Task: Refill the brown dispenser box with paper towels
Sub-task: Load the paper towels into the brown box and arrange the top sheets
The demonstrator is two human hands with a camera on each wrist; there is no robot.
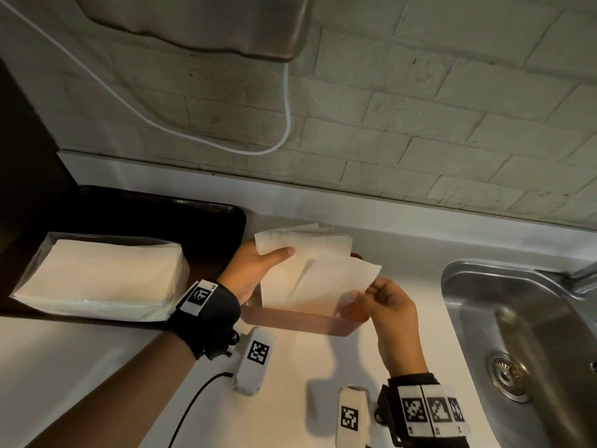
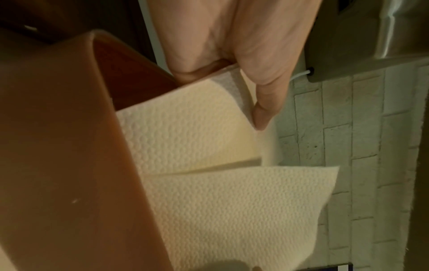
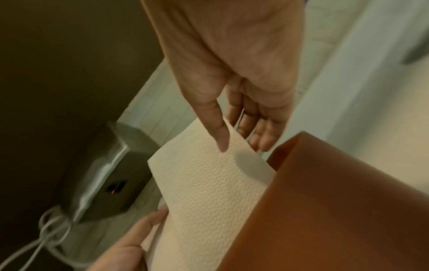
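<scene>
The brown dispenser box (image 1: 297, 321) stands open-topped on the white counter, with a bundle of white paper towels (image 1: 310, 250) upright in it and sticking out above its rim. My left hand (image 1: 274, 255) grips the bundle's left side, thumb across the front and fingers hidden behind. My right hand (image 1: 365, 291) pinches the right corner of the front paper towel (image 1: 336, 279). In the left wrist view the left thumb (image 2: 267, 102) presses the paper towels (image 2: 185, 128) beside the box wall (image 2: 58, 146). In the right wrist view the right thumb (image 3: 218, 132) lies on the front towel (image 3: 209, 183) above the box (image 3: 336, 201).
A wrapped pack of paper towels (image 1: 100, 276) lies on a black tray (image 1: 206, 221) to the left. A steel sink (image 1: 517, 334) is at the right. A metal hand dryer (image 1: 200, 24) hangs on the brick wall above, with a white cable (image 1: 284, 124) looping down.
</scene>
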